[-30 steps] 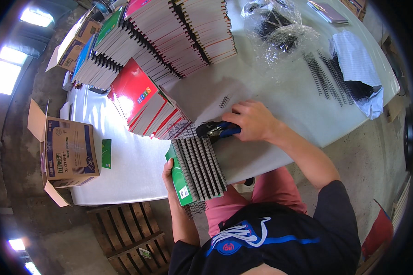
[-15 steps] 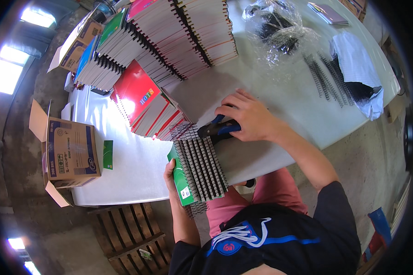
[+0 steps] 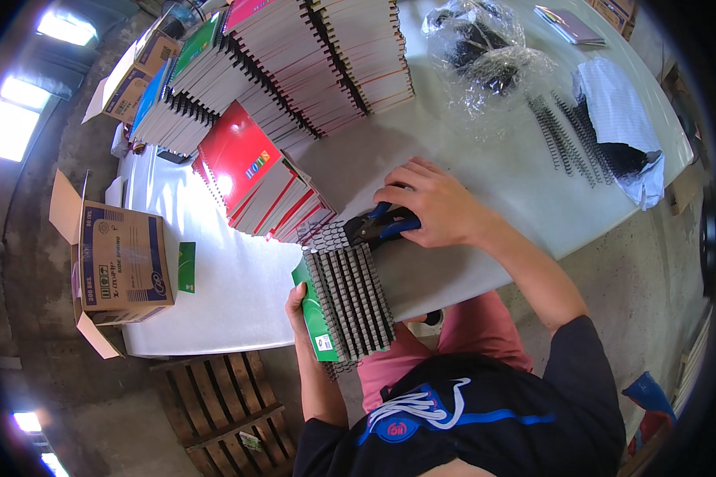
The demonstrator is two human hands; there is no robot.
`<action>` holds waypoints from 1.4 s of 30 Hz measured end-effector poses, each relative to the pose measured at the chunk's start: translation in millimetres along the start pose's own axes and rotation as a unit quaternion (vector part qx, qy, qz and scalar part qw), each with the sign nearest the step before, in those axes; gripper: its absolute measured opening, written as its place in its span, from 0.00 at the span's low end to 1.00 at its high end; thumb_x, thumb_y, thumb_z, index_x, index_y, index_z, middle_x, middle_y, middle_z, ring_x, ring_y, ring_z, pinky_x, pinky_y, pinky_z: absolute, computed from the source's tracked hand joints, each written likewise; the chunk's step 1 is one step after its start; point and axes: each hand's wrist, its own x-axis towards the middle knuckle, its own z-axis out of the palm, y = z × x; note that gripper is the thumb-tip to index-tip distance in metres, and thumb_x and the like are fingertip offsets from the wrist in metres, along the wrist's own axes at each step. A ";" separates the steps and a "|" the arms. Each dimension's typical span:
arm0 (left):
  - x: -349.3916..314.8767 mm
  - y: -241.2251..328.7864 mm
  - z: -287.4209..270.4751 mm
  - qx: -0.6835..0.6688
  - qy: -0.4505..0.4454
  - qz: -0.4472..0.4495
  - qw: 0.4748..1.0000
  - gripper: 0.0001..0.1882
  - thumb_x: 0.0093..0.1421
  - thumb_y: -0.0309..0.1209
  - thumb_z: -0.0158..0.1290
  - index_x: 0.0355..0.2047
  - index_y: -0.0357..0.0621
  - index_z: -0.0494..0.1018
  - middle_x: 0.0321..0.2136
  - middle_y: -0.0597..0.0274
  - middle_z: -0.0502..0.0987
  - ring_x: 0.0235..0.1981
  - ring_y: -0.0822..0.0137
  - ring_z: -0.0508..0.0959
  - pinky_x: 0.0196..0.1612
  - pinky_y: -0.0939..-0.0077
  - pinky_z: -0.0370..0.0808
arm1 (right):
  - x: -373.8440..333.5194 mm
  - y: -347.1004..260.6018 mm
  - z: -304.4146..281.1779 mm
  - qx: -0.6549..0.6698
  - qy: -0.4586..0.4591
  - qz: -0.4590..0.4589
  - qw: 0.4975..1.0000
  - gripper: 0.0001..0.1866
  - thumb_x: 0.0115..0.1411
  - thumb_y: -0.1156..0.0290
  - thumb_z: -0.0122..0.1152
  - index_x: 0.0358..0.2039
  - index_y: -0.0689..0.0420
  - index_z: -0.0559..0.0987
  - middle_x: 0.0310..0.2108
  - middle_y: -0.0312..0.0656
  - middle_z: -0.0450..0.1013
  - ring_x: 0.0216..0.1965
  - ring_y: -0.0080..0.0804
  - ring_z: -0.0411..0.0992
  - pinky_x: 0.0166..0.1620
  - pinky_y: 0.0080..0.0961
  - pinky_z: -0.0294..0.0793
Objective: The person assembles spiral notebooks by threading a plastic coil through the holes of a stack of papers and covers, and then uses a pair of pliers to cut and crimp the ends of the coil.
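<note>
At the table's front edge my left hand (image 3: 296, 308) is closed on a bundle of spiral-bound notebooks (image 3: 317, 322). A green cover shows on its left side, and the dark coil spines (image 3: 352, 298) face up in rows. Loose coil ends stick out at the top and bottom of the bundle. My right hand (image 3: 426, 203) grips blue-and-black handled cutting pliers (image 3: 382, 224). Their jaws are at the coil ends at the bundle's upper right corner; whether they are closed on a wire I cannot make out. My left fingers are mostly hidden beneath the notebooks.
Just beyond the bundle lies a stack of red-covered notebooks (image 3: 243, 159). Tall notebook stacks (image 3: 294, 63) stand behind it. Loose black coils (image 3: 561, 139) and a clear plastic bag (image 3: 485, 52) lie at right. An open cardboard box (image 3: 123, 262) stands left, near a green card (image 3: 186, 267).
The pliers' handles are spread wider apart than before. The coil ends at the top of the bundle have shifted slightly, and the bundle is tilted a little differently.
</note>
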 end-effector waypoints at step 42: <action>-1.1 1.8 16.8 0.005 0.004 -0.002 1.000 0.28 0.53 0.40 0.53 0.49 0.33 0.68 0.42 0.45 0.76 0.39 0.55 0.80 0.44 0.60 0.78 | -1.4 -5.4 12.1 0.017 -0.107 0.114 0.987 0.19 0.40 0.63 0.67 0.36 0.49 0.75 0.35 0.38 0.71 0.40 0.36 0.72 0.47 0.40 0.68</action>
